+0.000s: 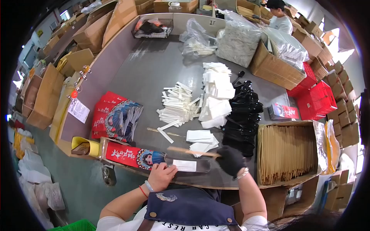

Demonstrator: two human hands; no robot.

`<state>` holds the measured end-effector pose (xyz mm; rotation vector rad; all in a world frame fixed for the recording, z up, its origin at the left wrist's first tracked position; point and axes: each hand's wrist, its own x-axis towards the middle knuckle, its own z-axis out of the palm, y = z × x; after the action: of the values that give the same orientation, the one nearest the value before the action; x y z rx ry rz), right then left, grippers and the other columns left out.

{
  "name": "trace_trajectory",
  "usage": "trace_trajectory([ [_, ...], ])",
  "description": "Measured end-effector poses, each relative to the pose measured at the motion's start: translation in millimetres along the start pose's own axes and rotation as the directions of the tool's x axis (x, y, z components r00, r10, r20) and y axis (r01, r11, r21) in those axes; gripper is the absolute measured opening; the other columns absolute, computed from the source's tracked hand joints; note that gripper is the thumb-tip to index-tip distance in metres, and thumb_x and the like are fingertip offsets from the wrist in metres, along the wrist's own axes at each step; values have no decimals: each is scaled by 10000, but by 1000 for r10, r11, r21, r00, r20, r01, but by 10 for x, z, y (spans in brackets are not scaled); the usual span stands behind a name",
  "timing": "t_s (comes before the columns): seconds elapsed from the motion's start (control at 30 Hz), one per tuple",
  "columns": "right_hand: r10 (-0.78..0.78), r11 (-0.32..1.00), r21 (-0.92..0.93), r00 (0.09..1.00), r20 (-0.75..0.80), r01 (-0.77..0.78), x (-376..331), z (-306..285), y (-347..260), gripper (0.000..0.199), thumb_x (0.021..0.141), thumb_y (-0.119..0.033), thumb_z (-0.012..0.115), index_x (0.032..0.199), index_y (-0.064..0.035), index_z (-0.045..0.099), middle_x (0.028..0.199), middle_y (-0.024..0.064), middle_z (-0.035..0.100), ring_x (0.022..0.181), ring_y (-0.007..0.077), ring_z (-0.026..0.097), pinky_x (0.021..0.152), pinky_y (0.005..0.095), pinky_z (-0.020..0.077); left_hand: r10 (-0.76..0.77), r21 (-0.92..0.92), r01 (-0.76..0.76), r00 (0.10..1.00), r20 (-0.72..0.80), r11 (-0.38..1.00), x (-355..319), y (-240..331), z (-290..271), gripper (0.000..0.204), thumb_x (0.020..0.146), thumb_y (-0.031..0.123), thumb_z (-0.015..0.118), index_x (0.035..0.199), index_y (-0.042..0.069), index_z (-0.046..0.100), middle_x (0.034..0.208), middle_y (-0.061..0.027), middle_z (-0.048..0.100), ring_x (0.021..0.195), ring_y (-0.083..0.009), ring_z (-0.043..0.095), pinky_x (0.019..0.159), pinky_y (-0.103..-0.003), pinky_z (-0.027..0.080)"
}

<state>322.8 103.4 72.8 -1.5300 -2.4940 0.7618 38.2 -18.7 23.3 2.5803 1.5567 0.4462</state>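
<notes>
My bare left hand point(161, 177) presses its fingertips on the edge of a long red printed packet point(131, 156) at the table's front edge. The packet has a clear end, and a white paper packet point(185, 166) lies there beside my fingertips. My right hand point(231, 161), in a black glove, is closed around the right end of pale wooden chopsticks point(190, 150), held nearly level just beyond the clear end. Its fingertips are partly hidden by the glove's dark shape. Near the chopsticks lie white folded packets point(200, 136), and beyond my right hand is a heap of black plastic spoons point(242, 119).
Red printed packets point(111, 115) fan out at the left. White paper strips point(177, 106) and white packets point(217, 86) are heaped mid-table. A carton of wooden chopsticks point(287, 154) stands right, near red baskets point(316, 98). A yellow container point(85, 147) sits left. Another person point(280, 19) works far right.
</notes>
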Motion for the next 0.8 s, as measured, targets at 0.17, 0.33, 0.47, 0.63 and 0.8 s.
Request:
trace_trajectory([
  [0.17,-150,983,132,977,154,130,262,667,-473,257,815,-325,644,958,-116,684,886,133,666,843,337,645,751,455,498,9,27,-11,999,44,1000,-34,-5,27,380,691,185,731,1065,147,678,1113,75,622,931,-174,513,793,-362,376],
  [0.33,130,918,387,989,-77,-90,143,629,-396,163,851,-211,659,905,-58,676,786,151,640,748,290,647,657,360,487,-15,-109,16,1000,10,994,-84,-95,-113,395,680,197,742,1062,128,668,1097,37,629,958,-198,522,812,-373,396],
  [0.47,352,837,546,750,-560,15,-251,801,70,130,894,-129,613,963,-20,605,814,184,632,693,275,625,589,348,450,-102,-149,90,992,-71,985,-92,-255,-223,425,653,189,767,1057,112,658,1097,-15,621,1004,-255,520,871,-416,413],
  [0.63,79,973,233,941,-329,0,-516,904,126,190,859,-123,634,1038,-62,618,856,160,641,813,353,645,681,404,507,-137,-196,125,989,-51,973,35,-373,-291,519,632,222,798,1114,104,647,1188,-82,570,1101,-315,493,978,-472,372],
  [0.8,158,963,241,976,-148,-119,-491,621,-49,294,778,-269,718,1020,-113,658,851,123,649,799,323,643,692,414,515,-199,-171,217,973,118,961,-19,-488,-253,723,595,349,830,1235,123,580,1310,-121,487,1235,-367,407,1051,-564,279],
])
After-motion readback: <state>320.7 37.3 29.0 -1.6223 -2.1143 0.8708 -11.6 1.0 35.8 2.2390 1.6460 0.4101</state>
